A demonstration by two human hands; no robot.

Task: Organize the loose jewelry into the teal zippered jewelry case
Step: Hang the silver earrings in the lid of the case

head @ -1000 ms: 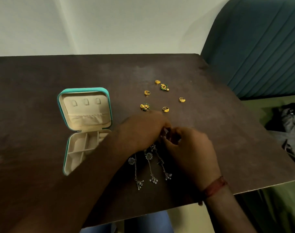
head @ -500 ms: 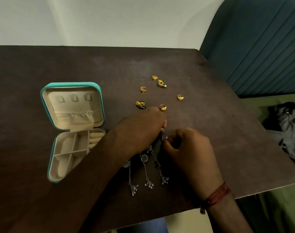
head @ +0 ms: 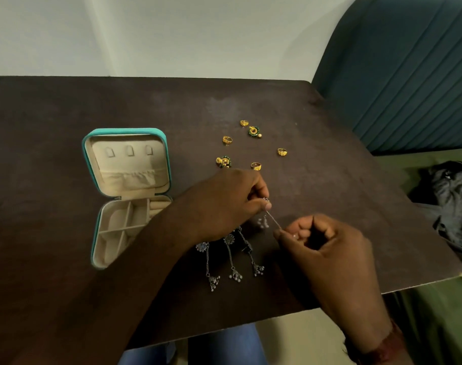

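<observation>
The teal jewelry case (head: 87, 164) lies open at the table's left, beige inside, with empty compartments (head: 119, 227) in its lower half. A silver chain earring (head: 273, 219) is stretched between my hands just above the table. My left hand (head: 232, 204) pinches its upper end and my right hand (head: 324, 246) pinches its lower end. Three more silver chain earrings (head: 232, 262) lie side by side beneath my left hand. Several gold rings (head: 256, 166) and two green-and-gold earrings (head: 223, 162) are scattered farther back.
The dark brown table (head: 66, 114) ends at a near edge under my forearms and a right edge beside a teal padded chair back (head: 408, 75). A dark bag (head: 451, 206) lies on a green surface off the right edge.
My hands have drawn apart, the right one moving right and toward me, and the silver chain earring now hangs stretched between them. The camera shifted slightly.
</observation>
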